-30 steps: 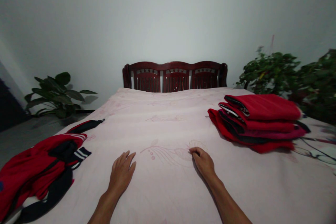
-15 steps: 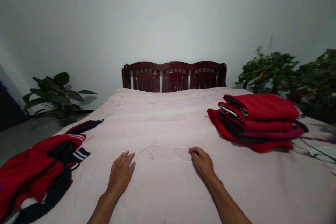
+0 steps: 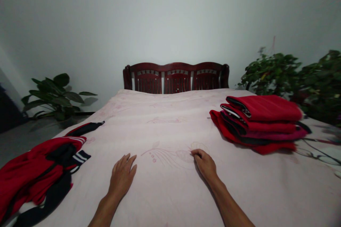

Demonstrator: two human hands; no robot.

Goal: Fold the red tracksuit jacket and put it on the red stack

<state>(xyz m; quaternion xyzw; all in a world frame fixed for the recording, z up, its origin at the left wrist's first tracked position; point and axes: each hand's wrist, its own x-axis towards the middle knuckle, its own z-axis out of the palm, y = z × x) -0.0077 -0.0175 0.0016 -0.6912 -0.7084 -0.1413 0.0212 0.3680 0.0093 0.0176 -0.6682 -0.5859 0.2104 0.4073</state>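
Observation:
My left hand (image 3: 123,173) lies on the pale pink bedsheet (image 3: 165,191), fingers stretched out and thumb a little apart, holding nothing. To its left is a crumpled red and navy jacket (image 3: 34,170) with white-striped cuffs, partly cut off by the view's edge. On the sheet's printed flower pattern rests my right hand (image 3: 205,165), its fingers curled in and no object showing in them. Beyond it to the right stands a stack of folded red clothes (image 3: 269,124), with black and magenta layers between. Neither hand touches the clothes.
Eyeglasses (image 3: 329,159) and a dark cord lie right of the stack. A dark red wooden chair back (image 3: 177,76) rises behind the bed's far edge. Leafy plants (image 3: 274,71) stand at the right, and another potted plant (image 3: 57,95) is on the left floor.

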